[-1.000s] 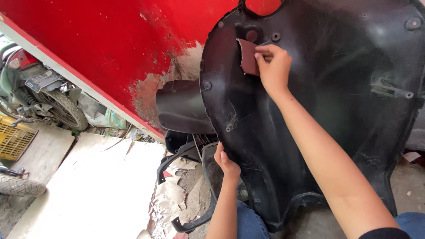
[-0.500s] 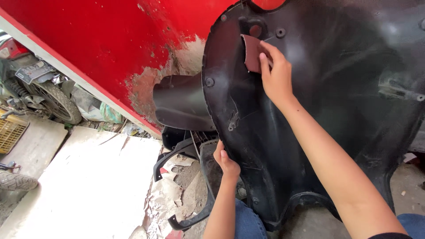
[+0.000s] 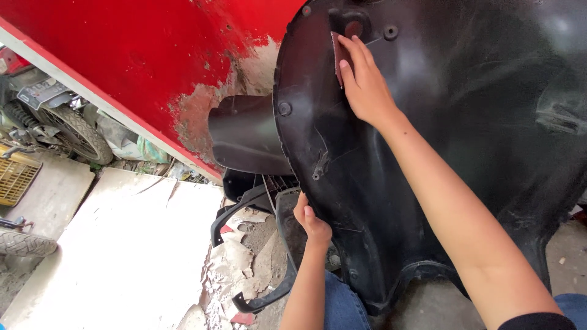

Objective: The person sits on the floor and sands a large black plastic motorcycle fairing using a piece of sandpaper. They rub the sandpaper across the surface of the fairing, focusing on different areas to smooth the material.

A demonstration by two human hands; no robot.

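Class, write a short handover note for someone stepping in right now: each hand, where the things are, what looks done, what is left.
Right hand: pressing a brown sandpaper sheet flat against the upper inside of the black plastic panel.
Left hand: gripping the panel's lower left edge, steadying it.
The panel stands upright against the red wall.
Done: cannot tell how much is sanded; the surface looks dull and scuffed.
Left: probably the remaining surface.

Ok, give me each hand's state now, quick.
Left hand: closed on the edge of the black panel.
Right hand: flat, pressing the sandpaper to the panel.
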